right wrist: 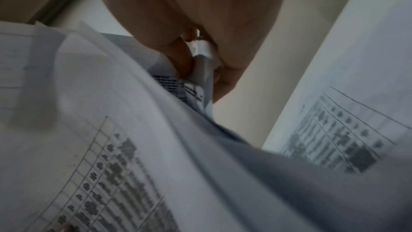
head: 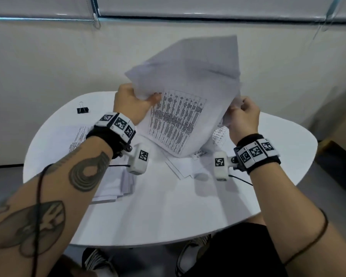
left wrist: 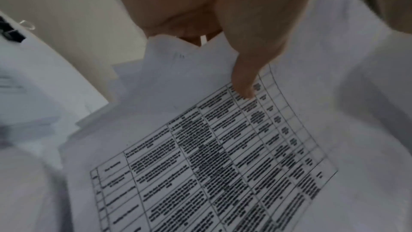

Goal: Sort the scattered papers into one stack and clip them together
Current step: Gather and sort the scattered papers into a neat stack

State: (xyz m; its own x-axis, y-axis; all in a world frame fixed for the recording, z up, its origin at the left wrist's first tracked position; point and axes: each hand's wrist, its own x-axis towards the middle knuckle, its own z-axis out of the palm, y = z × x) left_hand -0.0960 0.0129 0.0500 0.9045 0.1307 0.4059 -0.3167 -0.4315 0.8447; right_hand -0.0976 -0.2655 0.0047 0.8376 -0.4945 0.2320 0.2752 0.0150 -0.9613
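Both hands raised above middle of white round worktop (head: 188, 216), apart, sharing one loose bundle of printed sheets (head: 188, 92). Left hand (head: 131, 103) grips bundle's left edge, thumb (left wrist: 245, 84) pressed on table-printed top page. Right hand (head: 243, 116) clenched round bundle's right edge, paper bunched between fingers (right wrist: 178, 63). Bundle tilted, upper part blurred. More papers (head: 112, 184) lie flat near left edge; few sheets (head: 180, 166) at centre under bundle. Black binder clip (head: 82, 109) near far-left edge, well apart from hands.
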